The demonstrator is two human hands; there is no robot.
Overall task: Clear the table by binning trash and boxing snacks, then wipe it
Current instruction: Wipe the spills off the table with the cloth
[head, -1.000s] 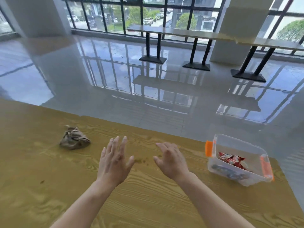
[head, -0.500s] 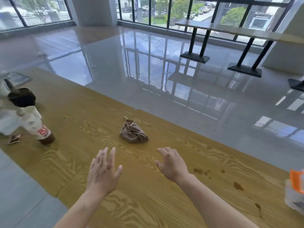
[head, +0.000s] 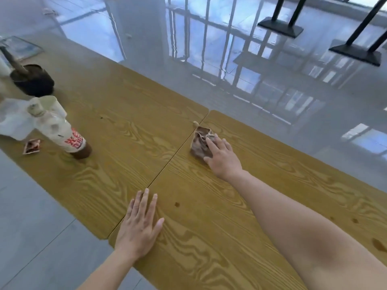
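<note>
Table (head: 209, 237) of yellow wood grain, made of two tops butted together, fills the lower frame. At lower centre the left hand (head: 139, 227) lies flat on the wood, fingers spread, holding nothing. Two small dark spots mark the board just beside it, and more stains sit at the lower right edge. Farther up, at centre, the right hand (head: 222, 158) rests on one crumpled brown cloth (head: 200, 144), fingers laid over it and only starting to curl; whether it has a real hold cannot be told. At left stand one cup (head: 71, 141) with red lettering wrapped in a white plastic bag, one small torn wrapper (head: 31, 146) and, beyond, one dark bowl (head: 33, 80) with a utensil in it. Judged from this, trash still waits for the bin and the wiping looks barely begun; no snack box shows.
</note>
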